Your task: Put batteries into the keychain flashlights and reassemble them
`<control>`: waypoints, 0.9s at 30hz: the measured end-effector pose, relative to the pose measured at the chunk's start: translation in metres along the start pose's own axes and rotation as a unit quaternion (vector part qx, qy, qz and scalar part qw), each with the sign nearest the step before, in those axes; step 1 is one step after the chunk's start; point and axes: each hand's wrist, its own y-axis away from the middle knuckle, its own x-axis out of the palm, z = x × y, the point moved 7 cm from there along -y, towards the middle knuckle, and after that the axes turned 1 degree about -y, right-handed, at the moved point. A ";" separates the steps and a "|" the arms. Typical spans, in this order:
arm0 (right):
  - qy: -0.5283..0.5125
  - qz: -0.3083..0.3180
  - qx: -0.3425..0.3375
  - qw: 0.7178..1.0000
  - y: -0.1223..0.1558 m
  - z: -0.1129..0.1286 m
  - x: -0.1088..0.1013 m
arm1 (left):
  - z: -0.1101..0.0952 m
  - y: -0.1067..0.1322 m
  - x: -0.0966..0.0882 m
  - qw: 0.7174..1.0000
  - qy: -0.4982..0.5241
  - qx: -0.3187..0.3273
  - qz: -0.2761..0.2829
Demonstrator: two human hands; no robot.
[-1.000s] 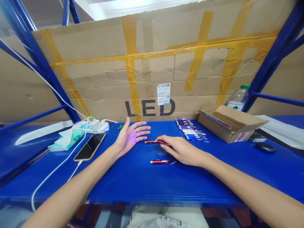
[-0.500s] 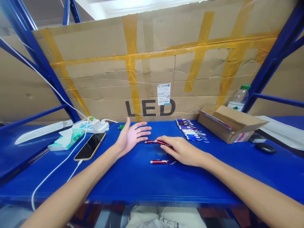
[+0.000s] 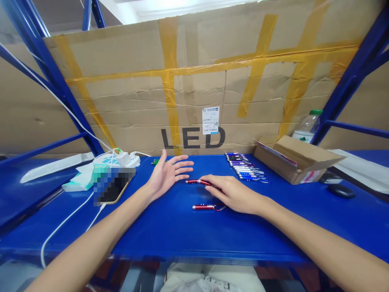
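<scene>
My right hand (image 3: 235,194) is closed around a small red keychain flashlight (image 3: 206,183), its silver tip pointing left toward my left palm. What looks like another red flashlight (image 3: 191,181) lies just beyond that tip, partly hidden. Nearer to me on the table is a red flashlight (image 3: 203,207) with a red clip, beside my right fingers. My left hand (image 3: 167,175) holds nothing; its palm faces right and the fingers are spread. Behind it, green flashlights (image 3: 155,161) show only in part.
A row of blue, black, purple and silver flashlights (image 3: 243,166) lies at the back right, beside an open cardboard box (image 3: 294,160). Farther right are a black mouse (image 3: 340,190) and a bottle (image 3: 306,125). Leftward are a phone (image 3: 117,188), tissues (image 3: 80,178) and a power strip (image 3: 129,161).
The pinkish-white glow on my left palm has gone. Both hands and the flashlights have stayed in place; the view has shifted very slightly.
</scene>
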 end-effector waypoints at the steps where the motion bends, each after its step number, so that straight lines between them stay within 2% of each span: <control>1: 0.000 -0.001 0.001 1.000 0.000 0.000 -0.001 | 0.000 0.000 0.000 1.000 0.000 -0.001 -0.001; 13: -0.002 0.017 -0.016 1.000 0.001 0.003 0.003 | 0.000 0.000 0.002 1.000 -0.005 -0.002 -0.005; 21: -0.014 0.020 -0.025 0.999 0.000 0.004 0.003 | 0.004 0.001 0.006 1.000 -0.022 -0.004 0.021; 27: 0.004 0.027 0.033 0.999 0.002 -0.008 0.006 | 0.006 -0.001 0.005 0.999 -0.053 0.003 0.004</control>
